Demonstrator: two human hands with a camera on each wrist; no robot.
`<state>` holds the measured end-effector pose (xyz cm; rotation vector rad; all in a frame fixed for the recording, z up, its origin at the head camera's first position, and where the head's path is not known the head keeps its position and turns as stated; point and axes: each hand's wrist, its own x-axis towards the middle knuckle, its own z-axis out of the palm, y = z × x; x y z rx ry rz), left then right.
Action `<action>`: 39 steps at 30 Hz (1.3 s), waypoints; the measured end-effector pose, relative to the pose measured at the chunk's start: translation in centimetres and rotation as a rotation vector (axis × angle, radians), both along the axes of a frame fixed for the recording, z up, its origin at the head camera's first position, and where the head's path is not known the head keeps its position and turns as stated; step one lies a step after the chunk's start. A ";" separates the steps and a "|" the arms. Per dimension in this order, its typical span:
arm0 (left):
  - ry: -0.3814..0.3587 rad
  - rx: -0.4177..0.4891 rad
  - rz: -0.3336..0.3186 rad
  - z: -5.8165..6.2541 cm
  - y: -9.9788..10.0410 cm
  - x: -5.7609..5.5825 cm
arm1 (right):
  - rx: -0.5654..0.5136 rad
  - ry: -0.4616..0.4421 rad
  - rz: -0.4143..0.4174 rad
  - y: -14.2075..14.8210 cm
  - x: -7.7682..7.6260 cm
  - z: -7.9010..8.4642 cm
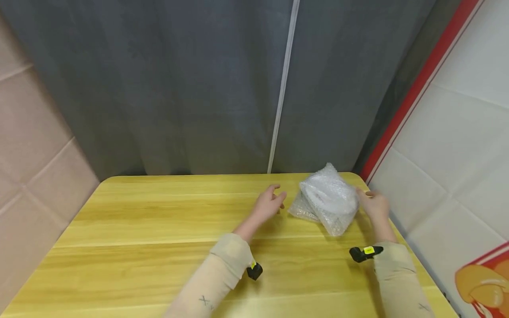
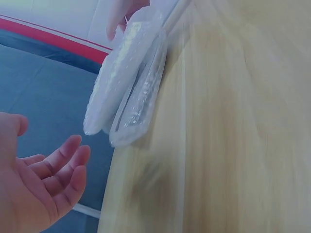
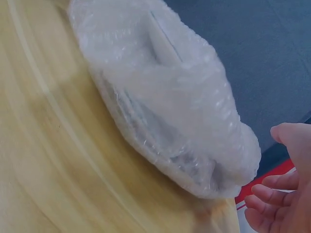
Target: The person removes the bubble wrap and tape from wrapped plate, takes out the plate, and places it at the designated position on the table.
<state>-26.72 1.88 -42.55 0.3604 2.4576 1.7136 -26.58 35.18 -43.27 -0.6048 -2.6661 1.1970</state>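
Neither grip has closed on anything: my left hand [image 1: 269,204] hovers with fingers spread and relaxed just left of the bubble-wrap bundle [image 1: 328,203], and my right hand [image 1: 374,205] sits at its right edge, fingers loosely opened. From the head view I cannot tell whether the right fingertips touch the wrap; the right wrist view shows a small gap.

Bundle and hands are at the far right corner of the yellow wooden tabletop [image 1: 159,229], close to the grey curtain [image 1: 179,88] and the white wall with a red stripe [image 1: 413,95].

I judge the bundle light and soft on the outside, its plastic slick and crinkly, so it could slide or squash under a careless squeeze. Something flatter and stiffer seems wrapped inside, possibly fragile, though I cannot make out what. Taking it from both sides at the thick middle, palms cupping rather than pinching a loose flap, looks safest.

It is a cloudy white, translucent wad, lumpy, folded in several layers, with a looser clear flap lying under it toward my left hand.
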 end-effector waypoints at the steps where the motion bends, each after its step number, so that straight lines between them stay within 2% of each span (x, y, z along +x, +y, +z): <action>1: -0.013 0.019 -0.001 -0.1 0.3 0.0 | 0.004 -0.006 0.007 0.0 -0.1 -0.1; 9: -0.151 0.147 0.006 -1.2 2.2 -0.2 | 0.055 -0.007 0.072 0.8 -0.4 -0.9; 14: -0.203 0.196 0.022 -1.8 3.1 -0.4 | -0.003 0.006 0.106 1.4 -0.3 -0.9; 18: -0.245 0.275 0.026 -2.1 3.8 -0.5 | -0.012 -0.007 0.109 1.7 -0.2 -0.9; 22: -0.275 0.363 -0.002 -2.5 4.3 -0.4 | -0.007 -0.038 0.109 1.8 0.0 -1.1; 24: -0.266 0.410 -0.035 -3.0 4.6 -0.4 | -0.022 -0.047 0.111 1.7 0.2 -1.2; 29: -0.300 0.485 -0.090 -3.1 5.1 0.0 | -0.053 -0.061 0.123 1.5 0.5 -1.3; 31: -0.340 0.501 -0.087 -2.7 5.3 0.2 | -0.058 -0.074 0.129 1.5 0.5 -1.3; 39: -0.406 0.572 -0.089 -2.6 6.3 -0.1 | -0.126 -0.052 0.178 2.0 0.0 -1.7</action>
